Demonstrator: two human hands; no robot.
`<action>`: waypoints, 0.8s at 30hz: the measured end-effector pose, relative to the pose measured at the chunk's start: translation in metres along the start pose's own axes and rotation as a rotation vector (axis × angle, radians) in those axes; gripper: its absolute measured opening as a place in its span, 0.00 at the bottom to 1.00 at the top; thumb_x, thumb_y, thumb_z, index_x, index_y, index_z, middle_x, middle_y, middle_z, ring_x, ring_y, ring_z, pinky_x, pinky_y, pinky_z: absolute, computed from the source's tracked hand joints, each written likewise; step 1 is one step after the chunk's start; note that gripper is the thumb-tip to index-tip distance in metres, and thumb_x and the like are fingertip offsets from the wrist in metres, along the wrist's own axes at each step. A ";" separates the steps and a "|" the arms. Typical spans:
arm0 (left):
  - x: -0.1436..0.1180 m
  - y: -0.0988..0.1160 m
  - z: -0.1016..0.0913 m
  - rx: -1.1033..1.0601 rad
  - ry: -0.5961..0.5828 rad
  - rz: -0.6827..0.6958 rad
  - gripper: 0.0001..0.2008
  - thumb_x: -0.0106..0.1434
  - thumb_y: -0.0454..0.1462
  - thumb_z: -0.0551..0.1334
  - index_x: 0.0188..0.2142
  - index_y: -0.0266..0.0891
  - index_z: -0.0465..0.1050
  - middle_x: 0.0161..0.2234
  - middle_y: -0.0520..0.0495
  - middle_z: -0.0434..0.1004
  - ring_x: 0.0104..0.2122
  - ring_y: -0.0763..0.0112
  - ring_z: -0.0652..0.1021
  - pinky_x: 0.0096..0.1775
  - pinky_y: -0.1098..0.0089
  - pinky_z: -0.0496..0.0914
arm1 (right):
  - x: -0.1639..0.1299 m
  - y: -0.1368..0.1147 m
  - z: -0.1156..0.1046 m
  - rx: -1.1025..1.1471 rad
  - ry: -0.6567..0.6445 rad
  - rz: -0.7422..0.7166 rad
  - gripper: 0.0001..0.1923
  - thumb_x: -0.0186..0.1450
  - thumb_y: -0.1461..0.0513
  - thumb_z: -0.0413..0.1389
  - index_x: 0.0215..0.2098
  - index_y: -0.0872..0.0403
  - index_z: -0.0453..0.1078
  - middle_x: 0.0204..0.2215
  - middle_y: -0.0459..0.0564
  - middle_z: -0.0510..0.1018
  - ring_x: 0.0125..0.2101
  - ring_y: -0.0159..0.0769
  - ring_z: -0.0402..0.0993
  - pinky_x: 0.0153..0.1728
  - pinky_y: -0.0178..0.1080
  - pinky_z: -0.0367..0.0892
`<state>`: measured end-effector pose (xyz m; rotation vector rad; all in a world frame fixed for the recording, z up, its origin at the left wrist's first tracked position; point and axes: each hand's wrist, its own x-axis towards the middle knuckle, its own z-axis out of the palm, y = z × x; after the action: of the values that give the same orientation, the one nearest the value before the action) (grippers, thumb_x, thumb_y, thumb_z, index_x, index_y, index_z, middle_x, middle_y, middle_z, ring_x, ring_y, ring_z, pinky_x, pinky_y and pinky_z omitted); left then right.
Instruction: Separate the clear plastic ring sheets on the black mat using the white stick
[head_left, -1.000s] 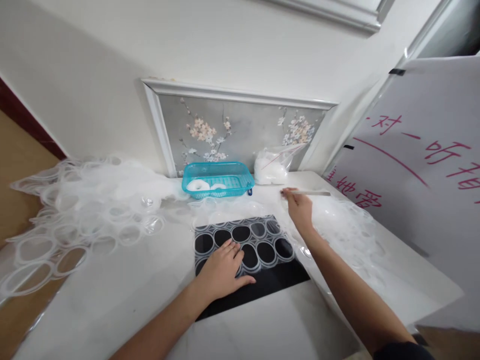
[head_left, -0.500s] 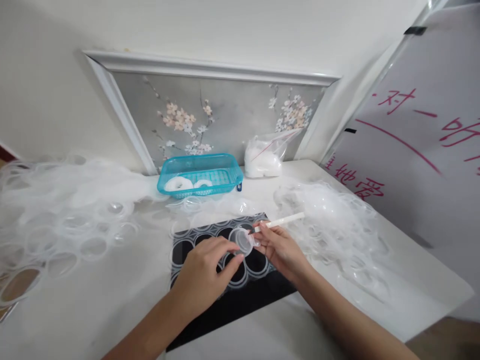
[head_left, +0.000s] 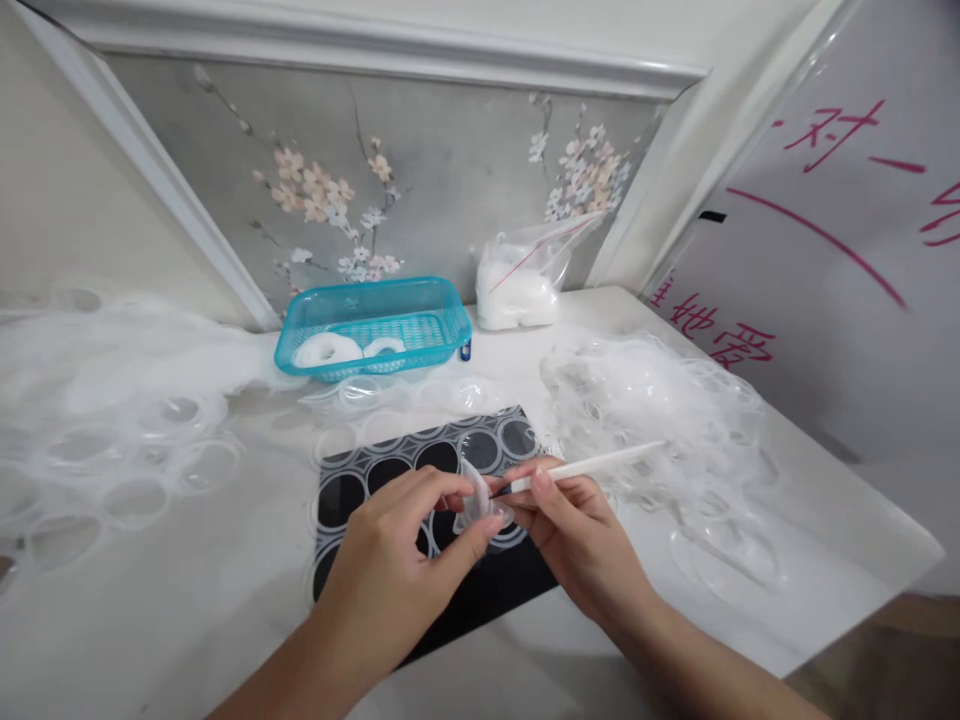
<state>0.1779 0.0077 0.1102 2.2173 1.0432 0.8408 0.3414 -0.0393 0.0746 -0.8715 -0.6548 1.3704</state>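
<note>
My left hand (head_left: 401, 545) pinches a small, translucent round plastic piece (head_left: 475, 490) between thumb and fingers. The piece is turned nearly edge-on to me. My right hand (head_left: 589, 530) grips a slim white-handled tool (head_left: 607, 463), its dark tip against or just beside the plastic; the exact contact is hidden by fingers. Under both hands lies a black board (head_left: 480, 622), with a clear sheet of round outlines (head_left: 390, 440) over its upper part.
Piles of clear ring-cut scraps lie at left (head_left: 112, 430) and right (head_left: 652, 400). A blue basket (head_left: 442, 300) holds white rings. Beside it stands a zip bag (head_left: 517, 290) of white material. A framed flower picture (head_left: 450, 150) leans behind; a whiteboard (head_left: 825, 340) stands right.
The plastic piece has turned from facing me to nearly edge-on, and my left fingers have closed on it. The tool's handle has tilted lower. My view has moved closer.
</note>
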 end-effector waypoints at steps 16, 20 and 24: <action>0.007 0.004 -0.010 -0.361 -0.274 -0.472 0.11 0.62 0.47 0.61 0.37 0.44 0.77 0.29 0.53 0.79 0.33 0.69 0.78 0.34 0.75 0.67 | -0.017 -0.006 0.003 -0.303 -0.032 -0.295 0.07 0.66 0.59 0.57 0.39 0.46 0.79 0.39 0.49 0.83 0.45 0.43 0.78 0.48 0.46 0.73; 0.006 0.001 -0.007 -0.456 -0.312 -0.519 0.11 0.62 0.46 0.62 0.32 0.42 0.75 0.24 0.54 0.76 0.25 0.74 0.73 0.25 0.76 0.60 | -0.015 -0.003 0.004 -0.368 -0.044 -0.426 0.09 0.66 0.64 0.57 0.40 0.46 0.79 0.38 0.48 0.83 0.43 0.42 0.79 0.47 0.44 0.73; 0.005 -0.001 -0.005 -0.542 -0.321 -0.535 0.10 0.61 0.45 0.63 0.34 0.42 0.78 0.31 0.52 0.80 0.32 0.71 0.76 0.32 0.76 0.65 | -0.013 -0.002 0.003 -0.391 -0.045 -0.432 0.10 0.67 0.64 0.56 0.39 0.46 0.79 0.37 0.48 0.83 0.42 0.41 0.80 0.46 0.43 0.74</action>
<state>0.1761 0.0132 0.1143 1.4573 1.0266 0.4363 0.3382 -0.0521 0.0790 -0.9378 -1.0998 0.8868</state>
